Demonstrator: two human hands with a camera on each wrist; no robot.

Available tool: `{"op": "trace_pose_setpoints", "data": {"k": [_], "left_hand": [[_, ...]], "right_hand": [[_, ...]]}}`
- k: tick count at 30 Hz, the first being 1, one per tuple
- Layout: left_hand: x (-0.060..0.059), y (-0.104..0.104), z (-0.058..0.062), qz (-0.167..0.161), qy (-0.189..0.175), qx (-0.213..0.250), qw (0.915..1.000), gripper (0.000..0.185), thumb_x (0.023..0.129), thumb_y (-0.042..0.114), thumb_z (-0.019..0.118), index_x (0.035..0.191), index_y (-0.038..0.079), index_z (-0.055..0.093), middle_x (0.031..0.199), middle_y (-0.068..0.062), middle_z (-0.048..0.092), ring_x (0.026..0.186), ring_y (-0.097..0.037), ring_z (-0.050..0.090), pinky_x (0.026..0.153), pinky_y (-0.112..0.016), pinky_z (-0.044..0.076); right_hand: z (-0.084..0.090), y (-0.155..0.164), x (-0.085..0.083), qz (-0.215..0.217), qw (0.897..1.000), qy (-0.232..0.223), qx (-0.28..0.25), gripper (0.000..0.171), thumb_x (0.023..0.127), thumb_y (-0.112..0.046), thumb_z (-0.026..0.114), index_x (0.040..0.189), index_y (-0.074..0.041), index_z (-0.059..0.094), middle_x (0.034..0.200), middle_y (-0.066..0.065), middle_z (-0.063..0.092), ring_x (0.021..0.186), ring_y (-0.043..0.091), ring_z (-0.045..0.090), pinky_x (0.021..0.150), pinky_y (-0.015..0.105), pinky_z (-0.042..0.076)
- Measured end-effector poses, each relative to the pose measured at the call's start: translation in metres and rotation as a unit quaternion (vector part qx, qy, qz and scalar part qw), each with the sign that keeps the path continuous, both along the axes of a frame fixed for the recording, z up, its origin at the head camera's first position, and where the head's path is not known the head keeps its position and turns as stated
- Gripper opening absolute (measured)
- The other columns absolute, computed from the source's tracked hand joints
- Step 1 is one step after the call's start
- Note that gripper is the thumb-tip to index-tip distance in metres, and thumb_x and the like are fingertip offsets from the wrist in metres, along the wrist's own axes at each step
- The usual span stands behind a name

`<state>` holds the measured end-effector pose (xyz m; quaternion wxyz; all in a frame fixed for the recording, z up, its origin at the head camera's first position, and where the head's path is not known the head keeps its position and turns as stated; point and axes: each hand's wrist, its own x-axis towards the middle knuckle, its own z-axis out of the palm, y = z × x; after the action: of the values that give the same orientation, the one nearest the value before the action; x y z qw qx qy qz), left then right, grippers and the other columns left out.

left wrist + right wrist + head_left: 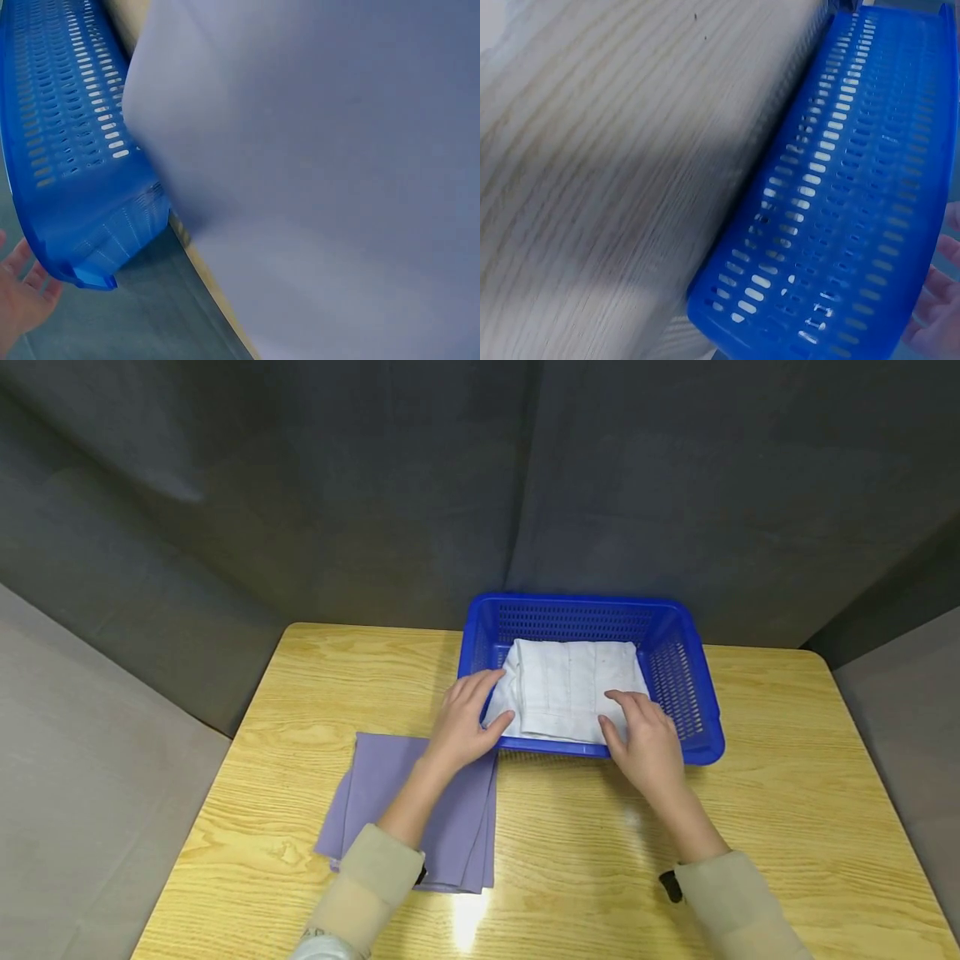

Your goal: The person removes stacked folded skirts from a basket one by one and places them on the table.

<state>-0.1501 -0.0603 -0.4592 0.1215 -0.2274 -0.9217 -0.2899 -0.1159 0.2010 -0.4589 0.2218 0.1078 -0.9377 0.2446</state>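
White folded cloth (573, 697) sits inside the blue basket (693, 689), filling most of the floor, near edge riding up at the front wall. Your left hand (463, 720) rests on the cloth's left corner, thumb tucked at the edge; looks like a light pinch, fingers mostly relaxed over the fold, so I read it as grasping the cloth corner. Your right hand (645, 739) lies flat on the near right part of the cloth, fingers extended, pressing rather than gripping. Risks, as I judge them: the left corner looks bunched and looser than the rest, so if you let go unevenly the fold can spring open on that side. Both hands lean over the basket's front wall; the basket is light perforated plastic, and downward or forward pressure there could tip it or skid it on the smooth wooden worktop (787, 793). The basket sits close to the worktop's far edge, so a push away from you is the bad direction. Your left forearm crosses the folded purple cloth (382, 785) lying just beside the basket's near left corner; dragging the sleeve (367, 877) back could rumple it or pull it toward the worktop's near edge. Wrist views show only basket wall, worktop and purple fabric, with fingertips at the frame edge.
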Motion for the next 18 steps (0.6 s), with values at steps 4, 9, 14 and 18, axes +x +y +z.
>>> {"op": "trace_pose_setpoints", "data": {"k": [4, 9, 14, 18], "left_hand": [[-0.007, 0.005, 0.001, 0.0, 0.002, -0.004, 1.0, 0.057, 0.083, 0.035, 0.06, 0.133, 0.014, 0.044, 0.13, -0.006, 0.049, 0.12, -0.024, 0.041, 0.101, -0.041, 0.031], [-0.016, 0.01, -0.001, -0.002, -0.009, -0.009, 0.9999, 0.057, 0.083, 0.036, 0.06, 0.134, 0.015, 0.043, 0.131, -0.005, 0.048, 0.12, -0.024, 0.041, 0.101, -0.04, 0.032], [-0.023, 0.015, 0.0, -0.007, -0.023, -0.012, 0.9996, 0.058, 0.084, 0.036, 0.059, 0.136, 0.016, 0.041, 0.132, -0.005, 0.046, 0.12, -0.025, 0.041, 0.1, -0.039, 0.033], [-0.029, 0.02, 0.001, -0.006, -0.035, -0.011, 0.9993, 0.059, 0.085, 0.036, 0.059, 0.137, 0.016, 0.039, 0.132, -0.006, 0.046, 0.119, -0.027, 0.041, 0.099, -0.041, 0.035]], "right_hand": [[0.0, 0.006, -0.005, -0.007, 1.0, -0.012, 0.0, 0.037, 0.08, -0.017, 0.067, 0.113, -0.004, 0.057, 0.107, 0.021, 0.058, 0.096, 0.042, 0.053, 0.077, 0.057, 0.041], [0.001, 0.014, -0.012, -0.016, 0.999, -0.034, -0.002, 0.039, 0.081, -0.017, 0.066, 0.117, -0.003, 0.055, 0.11, 0.024, 0.056, 0.099, 0.043, 0.051, 0.08, 0.057, 0.041], [0.003, 0.02, -0.018, -0.019, 0.997, -0.072, -0.003, 0.043, 0.083, -0.017, 0.065, 0.121, -0.002, 0.051, 0.115, 0.026, 0.052, 0.104, 0.045, 0.048, 0.084, 0.058, 0.039], [0.004, 0.025, -0.023, -0.015, 0.995, -0.096, -0.006, 0.046, 0.084, -0.017, 0.064, 0.124, -0.002, 0.048, 0.118, 0.028, 0.05, 0.107, 0.046, 0.046, 0.085, 0.059, 0.039]]}}
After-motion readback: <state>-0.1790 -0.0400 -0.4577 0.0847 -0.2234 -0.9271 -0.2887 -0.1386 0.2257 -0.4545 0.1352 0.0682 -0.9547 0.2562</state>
